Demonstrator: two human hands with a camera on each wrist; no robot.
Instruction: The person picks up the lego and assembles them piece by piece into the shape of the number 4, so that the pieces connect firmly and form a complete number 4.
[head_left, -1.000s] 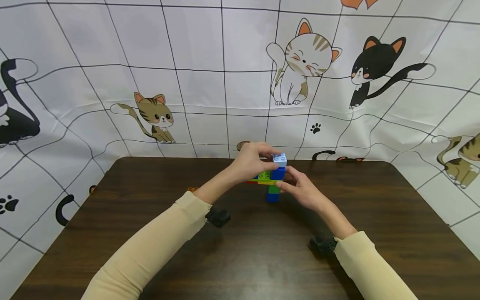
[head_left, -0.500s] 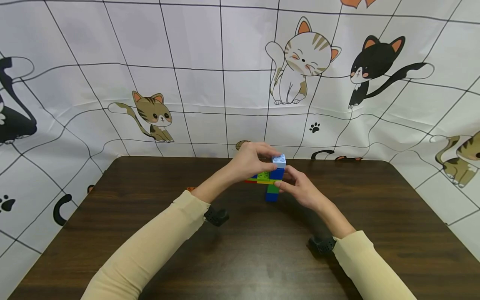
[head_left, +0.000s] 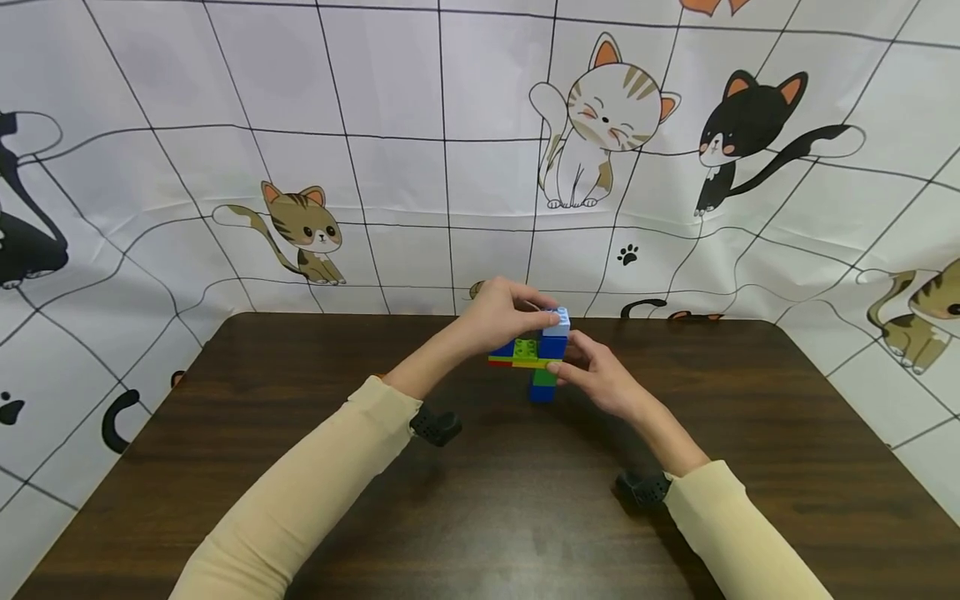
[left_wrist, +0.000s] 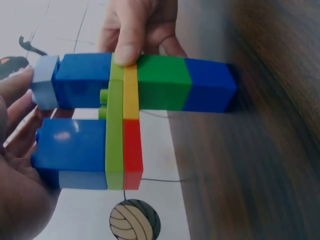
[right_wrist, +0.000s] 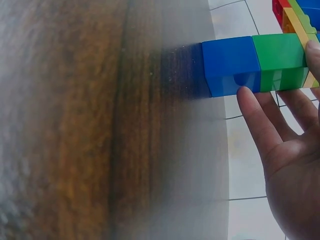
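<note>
A tower of toy building bricks stands upright on the table. From the bottom it has a blue brick (right_wrist: 231,65), a green brick (left_wrist: 162,82), thin yellow (left_wrist: 131,95) and red (left_wrist: 133,155) plates side by side, and a lime plate (left_wrist: 115,145) over them. On the lime plate sit two blue bricks, the left one (left_wrist: 75,150) apart from the right one (left_wrist: 85,77). A light blue brick (head_left: 559,327) tops the right column; my left hand (head_left: 498,317) pinches it. My right hand (head_left: 603,379) grips the tower from the right, thumb on the plates' edge.
The dark wooden table (head_left: 480,517) extends toward me on both sides of the tower. Behind it hangs a white cloth (head_left: 390,100) printed with cats and grid lines. A bit of an orange object (head_left: 381,376) shows behind my left sleeve.
My left thumb has shifted up from the right blue brick to the light blue one, uncovering more of the lime plate and the left blue brick. The right hand keeps its hold.
</note>
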